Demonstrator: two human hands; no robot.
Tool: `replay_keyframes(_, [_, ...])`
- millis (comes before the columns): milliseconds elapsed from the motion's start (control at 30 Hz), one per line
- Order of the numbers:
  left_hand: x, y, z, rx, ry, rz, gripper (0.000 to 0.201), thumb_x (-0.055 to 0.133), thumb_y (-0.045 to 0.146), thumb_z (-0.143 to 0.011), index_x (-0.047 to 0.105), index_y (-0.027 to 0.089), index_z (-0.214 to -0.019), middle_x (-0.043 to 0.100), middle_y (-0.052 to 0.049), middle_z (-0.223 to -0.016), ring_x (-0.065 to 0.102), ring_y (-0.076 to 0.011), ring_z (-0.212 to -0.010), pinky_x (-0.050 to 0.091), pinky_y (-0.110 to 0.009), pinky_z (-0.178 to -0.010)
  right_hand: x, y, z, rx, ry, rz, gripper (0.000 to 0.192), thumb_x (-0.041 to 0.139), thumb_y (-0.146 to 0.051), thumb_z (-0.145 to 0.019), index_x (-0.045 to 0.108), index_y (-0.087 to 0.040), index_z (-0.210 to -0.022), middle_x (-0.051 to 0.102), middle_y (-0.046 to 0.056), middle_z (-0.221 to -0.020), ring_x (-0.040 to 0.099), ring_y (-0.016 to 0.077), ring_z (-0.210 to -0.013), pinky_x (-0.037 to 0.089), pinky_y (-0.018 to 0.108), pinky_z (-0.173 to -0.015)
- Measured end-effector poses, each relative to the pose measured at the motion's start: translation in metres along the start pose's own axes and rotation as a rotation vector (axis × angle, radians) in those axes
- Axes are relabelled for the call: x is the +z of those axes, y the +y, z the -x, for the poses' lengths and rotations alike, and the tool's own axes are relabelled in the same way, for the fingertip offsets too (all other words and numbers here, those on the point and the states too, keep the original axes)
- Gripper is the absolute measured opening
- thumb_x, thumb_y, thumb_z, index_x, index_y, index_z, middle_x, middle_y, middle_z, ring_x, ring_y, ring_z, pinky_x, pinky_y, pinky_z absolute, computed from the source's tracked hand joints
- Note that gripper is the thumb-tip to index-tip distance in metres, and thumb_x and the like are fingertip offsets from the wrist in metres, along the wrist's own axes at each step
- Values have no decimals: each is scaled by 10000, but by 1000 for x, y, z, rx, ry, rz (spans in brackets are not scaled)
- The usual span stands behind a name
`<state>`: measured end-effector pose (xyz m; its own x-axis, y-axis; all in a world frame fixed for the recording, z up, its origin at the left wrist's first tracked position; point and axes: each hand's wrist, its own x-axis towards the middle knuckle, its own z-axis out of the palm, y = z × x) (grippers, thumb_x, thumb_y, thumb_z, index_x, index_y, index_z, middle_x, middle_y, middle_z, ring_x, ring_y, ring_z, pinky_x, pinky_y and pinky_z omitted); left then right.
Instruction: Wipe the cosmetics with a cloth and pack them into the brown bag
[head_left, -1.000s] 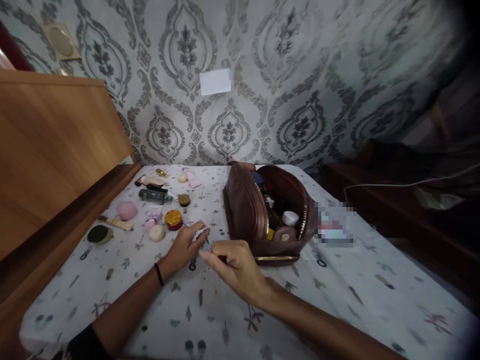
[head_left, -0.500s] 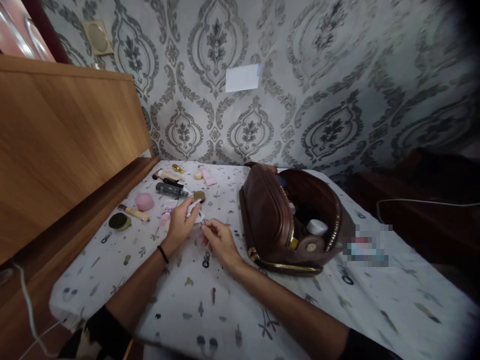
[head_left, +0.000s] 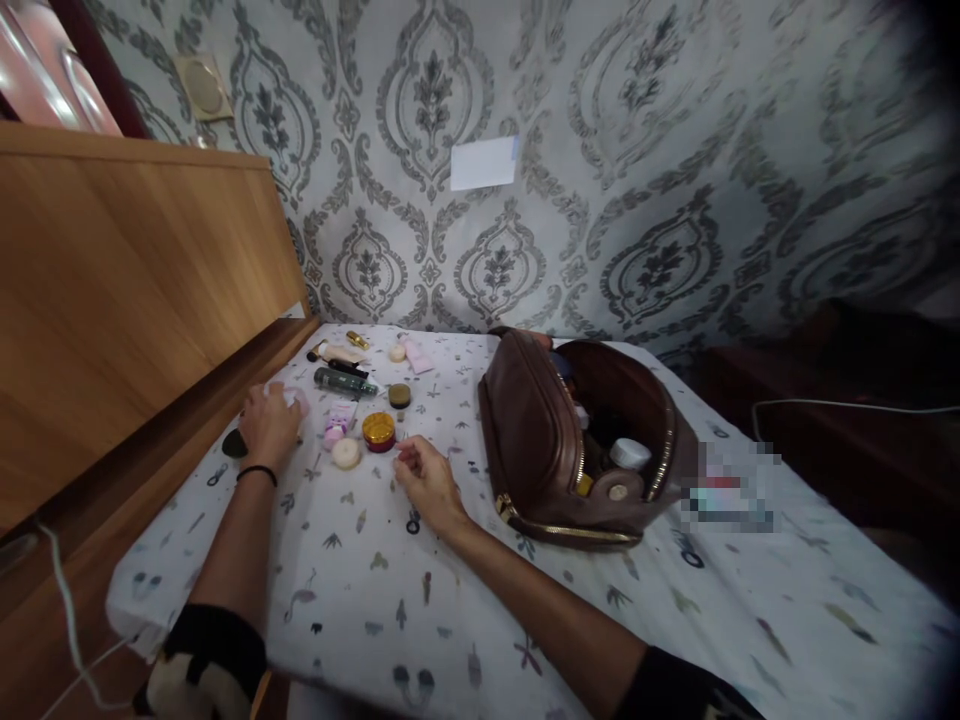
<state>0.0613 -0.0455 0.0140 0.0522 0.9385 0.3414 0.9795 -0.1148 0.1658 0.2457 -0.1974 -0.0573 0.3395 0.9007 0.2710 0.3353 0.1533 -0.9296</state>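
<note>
Pink rounded item near the cloth's left side, mostly hidden beneath the left hand; I cannot tell whether those fingers grasp it or only rest on it. Just beside, a dark-lidded jar is partly covered by the same hand. The right hand hovers with fingers half curled near an amber-lidded jar; I cannot tell whether its fingertips pinch anything. The brown cosmetic bag gapes, its contents shadowed except a white-lidded jar. I see patterned tablecloth stretching between right hand and bag; a wooden panel bounds the left edge. Print on the purple-and-white tube is too small to read; a pixelated patch masks whatever lies right of the bag.
</note>
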Motion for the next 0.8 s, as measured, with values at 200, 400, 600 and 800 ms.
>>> replay_keyframes(200, [6, -3, 4, 48, -93, 8, 479, 425, 452, -927, 538, 172, -1299, 557, -218, -1244, 619, -382, -1076, 502, -468, -835, 2, 4, -1, -13, 3, -11, 191, 513, -180, -765, 598, -181, -935, 606, 8, -800, 566, 140, -692, 458, 261, -627])
replay_keyframes(400, [12, -3, 0, -37, -72, 45, 497, 421, 488, -908, 566, 146, -1237, 558, -246, -1233, 627, -411, -1050, 509, -492, -788, 3, 4, -1, -29, 8, -29, 161, 499, -164, -755, 594, -186, -884, 602, 0, -757, 558, 136, -668, 465, 248, -604])
replay_keyframes(600, [22, -4, -5, -44, -32, 94, 469, 451, 459, -900, 527, 138, -1233, 599, -239, -1237, 629, -396, -1045, 506, -489, -797, 0, -4, 8, -33, -16, -50, 152, 494, -151, -742, 592, -191, -852, 593, -10, -733, 553, 130, -658, 460, 238, -594])
replay_keyframes(800, [17, -2, -1, -66, -20, 131, 505, 442, 438, -904, 473, 111, -1287, 550, -267, -1286, 624, -426, -1055, 499, -523, -816, -6, -8, 21, -7, -25, -83, 132, 512, -175, -750, 596, -188, -851, 576, -11, -742, 545, 131, -678, 449, 240, -597])
